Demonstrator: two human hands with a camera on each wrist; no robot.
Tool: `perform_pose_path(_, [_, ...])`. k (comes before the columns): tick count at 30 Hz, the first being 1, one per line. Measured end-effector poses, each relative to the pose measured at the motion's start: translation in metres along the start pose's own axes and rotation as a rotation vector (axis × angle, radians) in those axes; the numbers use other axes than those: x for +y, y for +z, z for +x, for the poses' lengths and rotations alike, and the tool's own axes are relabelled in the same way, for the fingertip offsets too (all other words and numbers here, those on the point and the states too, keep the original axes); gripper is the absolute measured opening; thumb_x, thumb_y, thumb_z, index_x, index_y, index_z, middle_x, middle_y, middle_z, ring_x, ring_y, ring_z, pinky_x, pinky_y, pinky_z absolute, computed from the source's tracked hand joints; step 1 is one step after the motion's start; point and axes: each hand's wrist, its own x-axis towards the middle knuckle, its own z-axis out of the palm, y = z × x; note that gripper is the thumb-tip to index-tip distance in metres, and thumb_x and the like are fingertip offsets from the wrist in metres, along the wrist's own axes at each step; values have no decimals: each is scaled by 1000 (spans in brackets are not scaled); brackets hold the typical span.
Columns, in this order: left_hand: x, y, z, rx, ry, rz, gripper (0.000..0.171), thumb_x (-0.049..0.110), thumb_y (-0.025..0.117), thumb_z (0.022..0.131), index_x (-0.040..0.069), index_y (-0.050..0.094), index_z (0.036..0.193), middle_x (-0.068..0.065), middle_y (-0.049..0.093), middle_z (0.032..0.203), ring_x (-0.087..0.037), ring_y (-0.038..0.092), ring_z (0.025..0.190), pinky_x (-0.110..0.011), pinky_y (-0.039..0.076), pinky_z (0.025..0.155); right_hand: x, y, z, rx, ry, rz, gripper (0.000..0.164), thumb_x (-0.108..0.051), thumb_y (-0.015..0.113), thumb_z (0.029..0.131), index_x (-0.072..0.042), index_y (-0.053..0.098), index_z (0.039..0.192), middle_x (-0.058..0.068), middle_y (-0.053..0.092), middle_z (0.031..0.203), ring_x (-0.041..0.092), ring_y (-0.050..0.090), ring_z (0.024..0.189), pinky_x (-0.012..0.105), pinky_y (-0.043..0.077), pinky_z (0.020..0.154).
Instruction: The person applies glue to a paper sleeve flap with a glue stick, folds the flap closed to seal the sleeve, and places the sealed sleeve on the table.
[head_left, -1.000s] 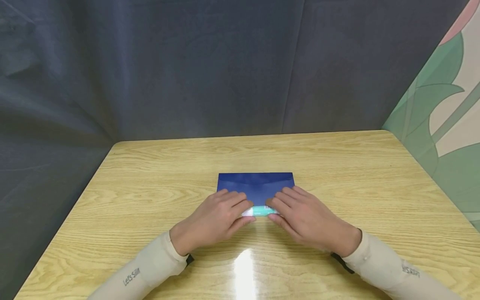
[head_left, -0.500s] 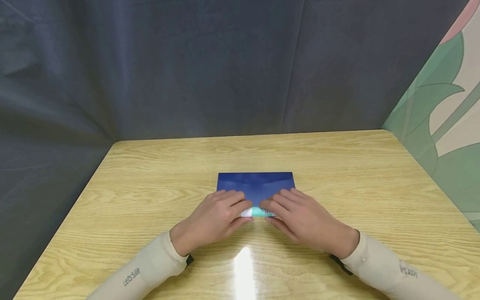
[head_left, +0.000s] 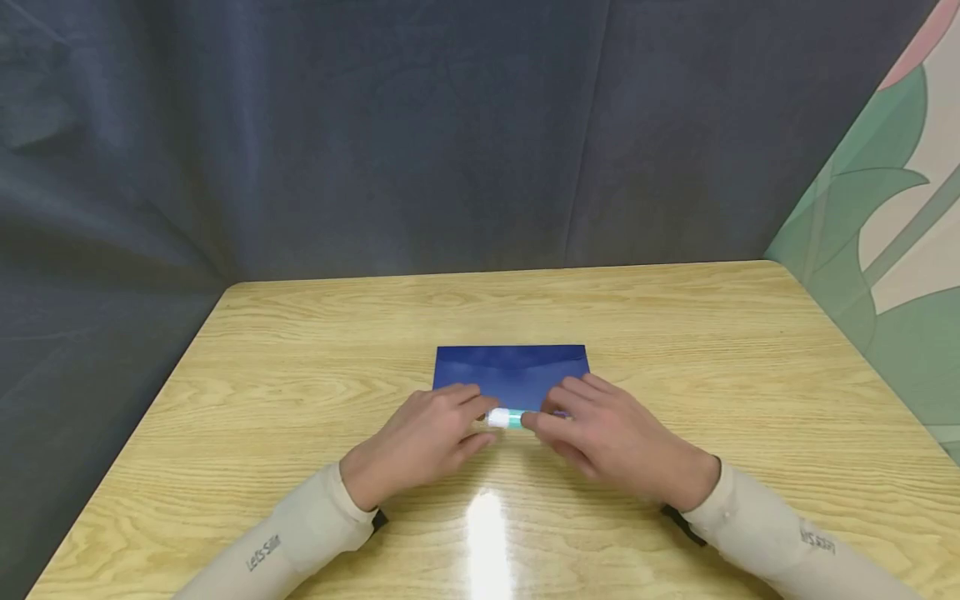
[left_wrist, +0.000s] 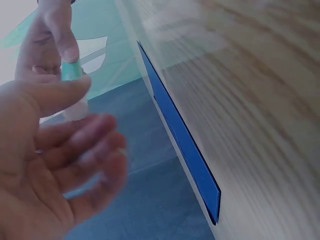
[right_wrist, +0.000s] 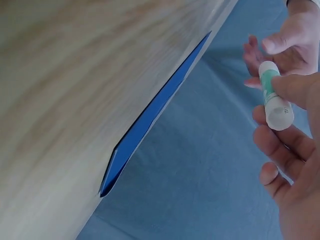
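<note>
A glue stick (head_left: 504, 417) with white ends and a teal label lies sideways between the two hands, over the near part of a dark blue envelope (head_left: 510, 367). My right hand (head_left: 607, 433) pinches it between thumb and fingers; in the right wrist view the glue stick (right_wrist: 270, 87) shows its round white base. Just off the white cap end, my left hand (head_left: 435, 429) has its thumb and fingers spread apart. Nothing sits in the left palm, as the left wrist view of the left hand (left_wrist: 65, 145) shows. The envelope lies flat, flap toward the far side.
The wooden table (head_left: 315, 350) spreads around the envelope on all sides. A dark cloth (head_left: 412, 142) hangs behind and to the left of it. At the right stands a wall with a leaf pattern (head_left: 892, 208).
My left hand has let go of the glue stick's white end, its fingers and thumb parting. The right hand still holds the glue stick, now with more of its white end showing.
</note>
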Motion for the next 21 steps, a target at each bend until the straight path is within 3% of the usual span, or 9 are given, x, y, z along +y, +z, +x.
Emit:
perform_pose_path(6, [-2, 1, -2, -129, -120, 53, 40, 35, 73, 91, 9, 70, 122, -3, 69, 105, -14, 64, 87, -26, 56, 70, 16, 1, -5, -1, 42, -35, 34, -26, 35, 107, -20, 69, 105, -6, 51, 76, 10, 42, 68, 25, 40, 63])
perform_pose_path(10, [-4, 4, -4, -275, -149, 76, 44, 40, 67, 94, 12, 66, 128, -3, 63, 117, -18, 58, 98, -30, 52, 78, 32, 0, -12, -28, 110, -75, 13, -22, 57, 98, -19, 69, 104, -5, 49, 75, 11, 40, 67, 27, 39, 62])
perform_pose_path(13, [-5, 5, -5, -364, -169, 78, 50, 47, 62, 96, 15, 61, 135, -6, 57, 132, -23, 55, 115, -35, 52, 84, 43, -1, -17, -45, 190, -115, 17, -17, 71, 87, -19, 67, 103, -3, 49, 74, 13, 40, 68, 27, 38, 62])
perform_pose_path(17, [-7, 7, -8, -418, -188, 53, 53, 50, 58, 97, 21, 54, 142, -9, 50, 146, -29, 49, 131, -46, 52, 93, 53, -4, -22, -57, 332, -172, 24, -13, 75, 83, -19, 65, 104, -1, 45, 70, 14, 38, 65, 25, 33, 57])
perform_pose_path(21, [-8, 9, -9, -432, -183, 52, 52, 49, 56, 99, 26, 50, 145, -9, 47, 150, -30, 48, 133, -52, 51, 96, 57, -8, -26, -96, 466, -188, 23, -10, 73, 85, -18, 66, 105, -1, 42, 66, 14, 36, 61, 24, 30, 52])
